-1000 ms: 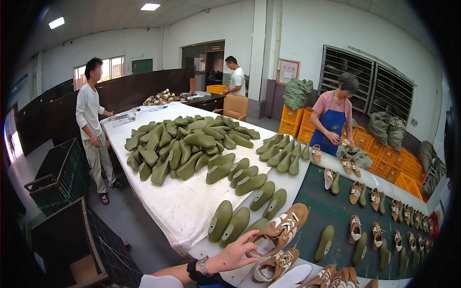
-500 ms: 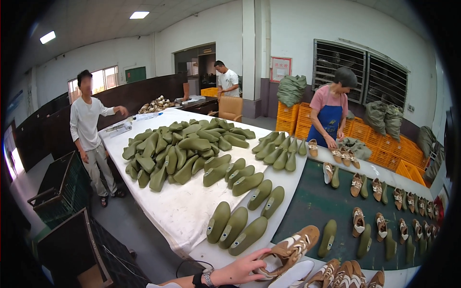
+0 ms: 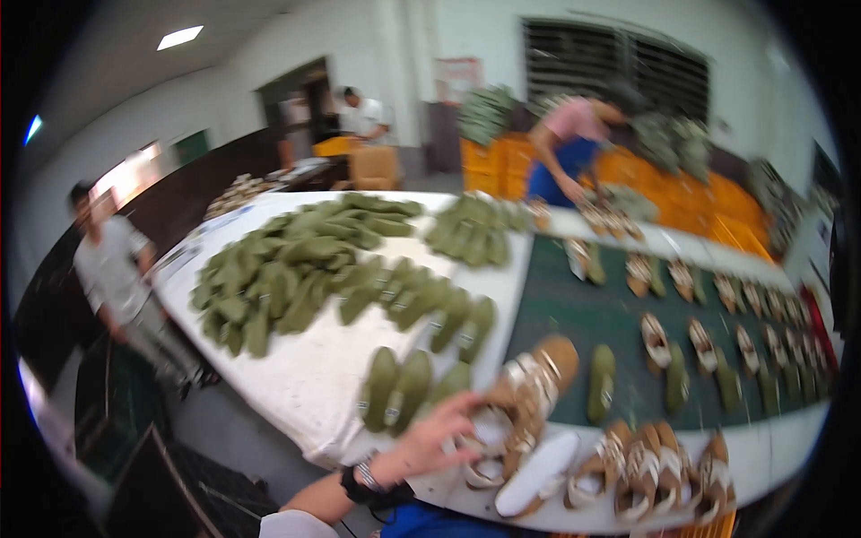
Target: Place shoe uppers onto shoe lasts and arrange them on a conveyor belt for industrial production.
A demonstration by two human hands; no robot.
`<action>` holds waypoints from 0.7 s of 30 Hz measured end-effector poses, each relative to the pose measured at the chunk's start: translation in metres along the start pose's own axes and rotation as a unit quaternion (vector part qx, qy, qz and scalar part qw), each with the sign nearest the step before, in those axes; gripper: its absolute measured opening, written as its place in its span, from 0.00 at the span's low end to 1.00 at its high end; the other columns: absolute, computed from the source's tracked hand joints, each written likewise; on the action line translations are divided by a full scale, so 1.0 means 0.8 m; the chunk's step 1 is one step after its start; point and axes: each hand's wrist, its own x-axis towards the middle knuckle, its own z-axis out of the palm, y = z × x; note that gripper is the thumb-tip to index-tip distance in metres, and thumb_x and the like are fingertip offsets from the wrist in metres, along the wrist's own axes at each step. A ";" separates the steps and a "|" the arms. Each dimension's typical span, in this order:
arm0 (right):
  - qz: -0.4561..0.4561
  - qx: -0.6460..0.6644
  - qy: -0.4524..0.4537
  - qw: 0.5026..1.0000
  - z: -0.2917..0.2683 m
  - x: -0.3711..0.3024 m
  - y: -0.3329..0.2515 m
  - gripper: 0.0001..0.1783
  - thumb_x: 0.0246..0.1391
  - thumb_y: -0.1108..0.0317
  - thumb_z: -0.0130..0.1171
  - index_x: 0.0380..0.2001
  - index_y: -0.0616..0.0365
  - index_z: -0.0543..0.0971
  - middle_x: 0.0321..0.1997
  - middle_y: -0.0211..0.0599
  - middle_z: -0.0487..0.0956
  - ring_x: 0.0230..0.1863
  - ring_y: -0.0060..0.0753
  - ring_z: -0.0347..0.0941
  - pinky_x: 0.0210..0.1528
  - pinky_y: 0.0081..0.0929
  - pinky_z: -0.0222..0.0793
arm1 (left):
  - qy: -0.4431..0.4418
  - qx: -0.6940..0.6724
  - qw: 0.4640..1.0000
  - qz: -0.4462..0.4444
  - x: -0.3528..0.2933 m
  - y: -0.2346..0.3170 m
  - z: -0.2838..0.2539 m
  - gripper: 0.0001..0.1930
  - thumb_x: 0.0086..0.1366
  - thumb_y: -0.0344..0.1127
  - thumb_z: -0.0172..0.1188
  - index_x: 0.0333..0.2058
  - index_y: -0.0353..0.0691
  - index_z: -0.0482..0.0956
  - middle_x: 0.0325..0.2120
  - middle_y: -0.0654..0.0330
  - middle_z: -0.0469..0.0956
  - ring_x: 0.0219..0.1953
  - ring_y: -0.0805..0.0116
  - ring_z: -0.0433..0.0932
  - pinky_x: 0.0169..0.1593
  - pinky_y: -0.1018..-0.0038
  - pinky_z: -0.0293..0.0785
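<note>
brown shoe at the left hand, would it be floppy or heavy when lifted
The brown shoe would probably give around its collar, where the opening looks hollow. It may feel fairly light, since nothing bulky shows inside.

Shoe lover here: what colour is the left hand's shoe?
The shoe is brown and white; best view: head.

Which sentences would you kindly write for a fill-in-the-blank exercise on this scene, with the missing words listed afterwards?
1. The left hand holds a brown-and-white lace-up shoe at its ____ end.
2. The smooth shoe-shaped forms heaped on the white table covering are coloured ____.
3. Across the table, a co-worker in a pink top wears an apron coloured ____.

Missing words: heel; green; blue.
</note>
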 end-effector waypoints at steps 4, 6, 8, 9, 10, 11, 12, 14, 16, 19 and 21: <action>0.096 0.093 0.015 0.991 -0.073 0.003 -0.107 0.18 0.51 0.59 0.53 0.33 0.66 0.76 0.34 0.61 0.76 0.36 0.61 0.72 0.38 0.46 0.66 | 0.037 -0.030 0.996 -0.072 0.123 -0.067 0.012 0.14 0.49 0.30 0.67 0.33 0.38 0.71 0.53 0.48 0.65 0.55 0.52 0.66 0.53 0.66 0.68; 0.143 0.081 0.028 0.986 -0.048 0.002 -0.078 0.13 0.46 0.64 0.57 0.32 0.62 0.77 0.33 0.56 0.77 0.35 0.57 0.73 0.37 0.43 0.68 | 0.028 -0.135 0.983 -0.117 0.208 -0.119 0.064 0.15 0.50 0.32 0.66 0.33 0.35 0.71 0.51 0.49 0.66 0.51 0.58 0.69 0.44 0.72 0.74; 0.168 0.072 0.032 0.983 -0.041 0.003 -0.068 0.12 0.40 0.69 0.61 0.31 0.59 0.77 0.32 0.50 0.78 0.34 0.53 0.75 0.35 0.40 0.71 | 0.016 0.044 0.998 -0.039 0.268 -0.180 0.120 0.16 0.49 0.36 0.67 0.32 0.35 0.72 0.48 0.49 0.68 0.49 0.55 0.70 0.48 0.67 0.71; 0.152 0.075 -0.014 0.985 -0.050 -0.002 -0.075 0.11 0.46 0.65 0.57 0.29 0.63 0.77 0.31 0.56 0.77 0.33 0.57 0.73 0.35 0.44 0.68 | 0.005 0.055 0.997 -0.062 0.286 -0.206 0.154 0.16 0.48 0.36 0.67 0.32 0.35 0.73 0.47 0.50 0.69 0.48 0.54 0.70 0.49 0.67 0.71; 0.135 0.079 -0.059 0.986 -0.060 -0.005 -0.083 0.16 0.52 0.61 0.52 0.27 0.66 0.77 0.30 0.61 0.76 0.32 0.61 0.71 0.36 0.48 0.65 | -0.006 0.067 0.994 -0.085 0.304 -0.227 0.188 0.16 0.48 0.37 0.67 0.32 0.35 0.73 0.47 0.50 0.69 0.48 0.53 0.71 0.49 0.66 0.70; 0.130 0.097 -0.025 0.986 -0.065 -0.005 -0.090 0.16 0.51 0.62 0.52 0.22 0.66 0.77 0.26 0.59 0.75 0.30 0.61 0.71 0.34 0.48 0.65 | -0.008 0.091 0.990 -0.106 0.314 -0.257 0.220 0.16 0.48 0.37 0.67 0.33 0.35 0.73 0.46 0.51 0.69 0.47 0.52 0.71 0.49 0.65 0.70; 0.113 0.099 0.004 0.989 -0.066 -0.008 -0.091 0.14 0.49 0.64 0.53 0.21 0.66 0.76 0.24 0.58 0.75 0.29 0.61 0.71 0.33 0.47 0.66 | -0.013 0.113 0.985 -0.126 0.319 -0.286 0.254 0.17 0.48 0.37 0.67 0.33 0.35 0.74 0.46 0.51 0.69 0.46 0.52 0.71 0.49 0.64 0.70; 0.130 0.128 -0.012 0.983 -0.053 -0.015 -0.078 0.13 0.48 0.64 0.54 0.22 0.64 0.77 0.25 0.58 0.75 0.30 0.60 0.71 0.33 0.46 0.66 | 0.017 0.111 0.981 -0.157 0.329 -0.310 0.327 0.17 0.48 0.39 0.67 0.33 0.36 0.74 0.47 0.50 0.69 0.46 0.50 0.72 0.48 0.62 0.71; 0.140 0.129 -0.014 0.982 -0.054 -0.015 -0.078 0.12 0.48 0.64 0.54 0.23 0.64 0.77 0.25 0.58 0.75 0.30 0.60 0.71 0.33 0.46 0.66 | 0.039 0.088 0.977 -0.188 0.333 -0.330 0.380 0.20 0.49 0.39 0.66 0.37 0.35 0.73 0.49 0.48 0.67 0.49 0.49 0.70 0.51 0.62 0.69; 0.131 0.123 -0.023 0.983 -0.056 -0.012 -0.078 0.12 0.47 0.64 0.54 0.24 0.64 0.77 0.25 0.58 0.75 0.30 0.59 0.71 0.33 0.46 0.66 | 0.020 0.116 0.953 -0.278 0.320 -0.360 0.431 0.23 0.51 0.40 0.64 0.44 0.37 0.70 0.55 0.46 0.62 0.53 0.47 0.68 0.53 0.61 0.68; 0.120 0.116 -0.034 0.985 -0.058 -0.010 -0.077 0.12 0.47 0.63 0.54 0.25 0.63 0.77 0.25 0.57 0.75 0.29 0.59 0.71 0.33 0.46 0.66 | -0.002 0.143 0.961 -0.237 0.318 -0.377 0.431 0.25 0.53 0.40 0.63 0.48 0.37 0.67 0.56 0.45 0.60 0.51 0.44 0.69 0.52 0.60 0.69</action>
